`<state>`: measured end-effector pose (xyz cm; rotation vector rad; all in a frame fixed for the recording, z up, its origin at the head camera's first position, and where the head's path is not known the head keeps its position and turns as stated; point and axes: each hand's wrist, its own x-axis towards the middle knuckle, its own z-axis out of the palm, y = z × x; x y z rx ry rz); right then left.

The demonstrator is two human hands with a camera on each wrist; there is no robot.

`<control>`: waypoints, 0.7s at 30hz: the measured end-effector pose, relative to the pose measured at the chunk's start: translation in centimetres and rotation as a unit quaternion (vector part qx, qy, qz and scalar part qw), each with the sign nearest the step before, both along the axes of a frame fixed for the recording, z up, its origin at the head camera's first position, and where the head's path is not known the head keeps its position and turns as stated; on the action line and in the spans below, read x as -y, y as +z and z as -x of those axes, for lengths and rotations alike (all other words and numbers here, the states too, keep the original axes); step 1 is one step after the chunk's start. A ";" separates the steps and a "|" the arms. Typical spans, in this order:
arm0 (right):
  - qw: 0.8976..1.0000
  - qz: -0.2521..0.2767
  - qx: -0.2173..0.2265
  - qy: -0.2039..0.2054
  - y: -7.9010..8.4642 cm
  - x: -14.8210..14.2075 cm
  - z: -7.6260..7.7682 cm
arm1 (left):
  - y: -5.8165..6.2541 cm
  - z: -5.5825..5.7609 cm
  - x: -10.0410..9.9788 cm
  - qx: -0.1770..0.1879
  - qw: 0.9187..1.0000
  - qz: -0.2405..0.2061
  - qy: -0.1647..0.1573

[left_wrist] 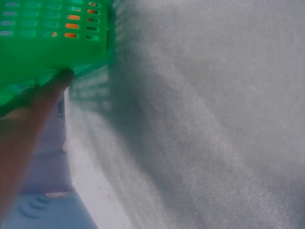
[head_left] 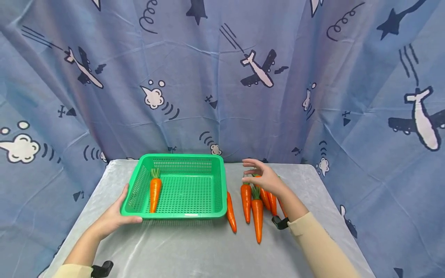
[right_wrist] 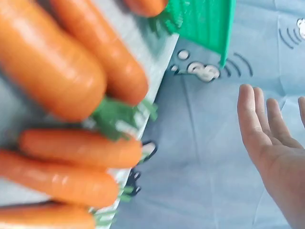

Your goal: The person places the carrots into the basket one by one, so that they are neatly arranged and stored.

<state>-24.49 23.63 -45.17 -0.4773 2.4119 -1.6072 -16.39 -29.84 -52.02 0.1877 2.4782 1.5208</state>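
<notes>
A green plastic basket (head_left: 184, 215) stands on the left half of the table, with one carrot (head_left: 155, 192) lying inside along its left side. My left hand (head_left: 112, 216) holds the basket's front left corner, thumb along the front and fingers at the left wall. My right hand (head_left: 265, 179) hovers over the tops of several carrots (head_left: 257, 216) right of the basket, fingers spread, holding nothing. In the right wrist view, that hand (right_wrist: 274, 143) is apart from the carrots (right_wrist: 76, 148). One more carrot (head_left: 231, 214) lies against the basket's right side, its top hidden.
A pale grey cloth covers the table (head_left: 174, 251). Blue curtains (head_left: 194, 96) printed with airplanes hang close behind the table and at both sides. Black wrist cameras (head_left: 102, 269) sit on both forearms.
</notes>
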 end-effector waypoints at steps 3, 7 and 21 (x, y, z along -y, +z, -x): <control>1.000 0.002 0.005 -0.011 -0.4 -1.6 -0.3 | 0.1 0.0 0.0 -0.002 1.000 0.008 -0.001; 0.999 -0.016 0.007 -0.028 -1.1 -3.4 -0.5 | 0.1 0.0 0.0 -0.002 1.000 -0.002 -0.001; 0.991 -0.037 0.055 -0.118 -4.1 -9.6 -1.0 | 0.0 0.0 -0.1 0.000 1.000 -0.012 -0.003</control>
